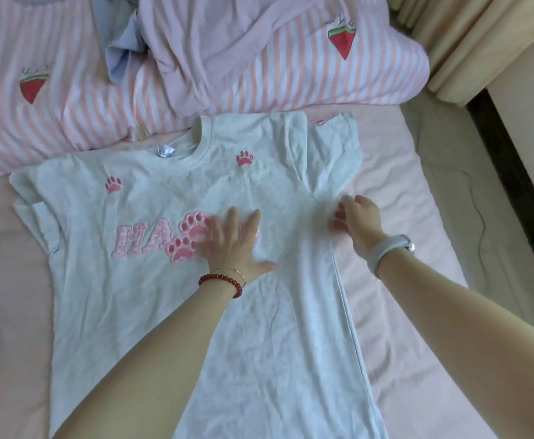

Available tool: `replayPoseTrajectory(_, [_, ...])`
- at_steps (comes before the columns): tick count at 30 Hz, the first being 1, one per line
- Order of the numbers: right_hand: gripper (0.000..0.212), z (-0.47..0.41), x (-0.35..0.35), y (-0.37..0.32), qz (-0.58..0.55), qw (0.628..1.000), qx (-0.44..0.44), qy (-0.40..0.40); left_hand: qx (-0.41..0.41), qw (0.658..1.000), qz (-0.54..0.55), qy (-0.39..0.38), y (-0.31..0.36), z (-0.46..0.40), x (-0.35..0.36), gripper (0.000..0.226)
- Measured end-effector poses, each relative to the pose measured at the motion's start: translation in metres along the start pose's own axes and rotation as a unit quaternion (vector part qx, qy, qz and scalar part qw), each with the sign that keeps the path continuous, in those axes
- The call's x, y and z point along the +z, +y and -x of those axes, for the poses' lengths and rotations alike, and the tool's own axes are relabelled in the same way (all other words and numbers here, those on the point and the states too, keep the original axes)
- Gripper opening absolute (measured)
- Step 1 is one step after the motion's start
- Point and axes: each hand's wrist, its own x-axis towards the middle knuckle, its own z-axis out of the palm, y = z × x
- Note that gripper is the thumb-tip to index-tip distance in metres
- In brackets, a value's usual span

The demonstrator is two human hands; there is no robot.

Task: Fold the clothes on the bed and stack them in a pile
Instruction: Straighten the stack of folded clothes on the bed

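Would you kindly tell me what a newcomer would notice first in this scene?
A pale T-shirt with pink paw prints lies spread face up on the pink bed. The left hand presses flat on its chest; the right hand is at its right armpit. A striped duvet is bunched behind.

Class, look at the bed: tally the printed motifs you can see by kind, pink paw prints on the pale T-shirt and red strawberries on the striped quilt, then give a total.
Pink paw prints on the T-shirt: 4
Red strawberries on the striped quilt: 2
Total: 6
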Motion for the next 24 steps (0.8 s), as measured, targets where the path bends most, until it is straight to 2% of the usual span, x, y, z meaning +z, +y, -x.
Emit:
replayPoseTrajectory(1, [0.002, -0.011, 0.004, -0.009, -0.063, 0.997, 0.030, 0.014, -0.006, 1.000, -0.004, -0.009, -0.001, -0.006, 0.006, 0.106])
replayPoseTrajectory(2, [0.011, -0.019, 0.008, -0.016, -0.111, 0.992, 0.057, 0.023, -0.011, 1.000, -0.007, -0.012, -0.003, -0.011, 0.012, 0.107])
replayPoseTrajectory(4, [0.011, -0.032, 0.014, -0.029, -0.200, 0.975, 0.094, 0.015, -0.014, 1.000, -0.007, -0.005, -0.005, -0.016, 0.021, 0.107])
replayPoseTrajectory(7, [0.003, -0.040, 0.014, -0.041, -0.247, 0.964, 0.101, 0.010, -0.010, 1.000, 0.005, 0.000, -0.007, -0.017, 0.023, 0.106])
replayPoseTrajectory(8, [0.004, -0.039, 0.010, -0.044, -0.238, 0.967, 0.087, 0.023, -0.010, 1.000, 0.008, -0.002, -0.007, -0.016, 0.021, 0.106])
replayPoseTrajectory(10, [0.018, -0.039, -0.005, -0.047, -0.184, 0.981, 0.031, 0.053, -0.012, 1.000, 0.014, -0.009, -0.006, -0.016, 0.018, 0.106])
replayPoseTrajectory(12, [0.019, -0.037, -0.021, -0.045, -0.120, 0.991, -0.015, 0.050, -0.014, 1.000, 0.017, -0.014, -0.005, -0.016, 0.016, 0.105])
replayPoseTrajectory(14, [0.013, -0.036, -0.034, -0.038, -0.087, 0.996, -0.018, 0.021, -0.015, 1.000, 0.014, -0.015, -0.004, -0.016, 0.016, 0.105])
replayPoseTrajectory(17, [0.003, -0.036, -0.041, -0.034, -0.143, 0.988, 0.047, -0.045, -0.014, 1.000, 0.011, -0.014, -0.005, -0.015, 0.016, 0.105])
replayPoseTrajectory(19, [0.010, -0.034, -0.042, -0.036, -0.173, 0.977, 0.082, -0.093, -0.013, 1.000, 0.013, -0.014, -0.005, -0.015, 0.015, 0.105])
replayPoseTrajectory(24, [0.008, -0.031, -0.036, -0.047, -0.011, 0.986, 0.027, -0.165, -0.012, 1.000, 0.013, -0.018, -0.005, -0.015, 0.015, 0.105])
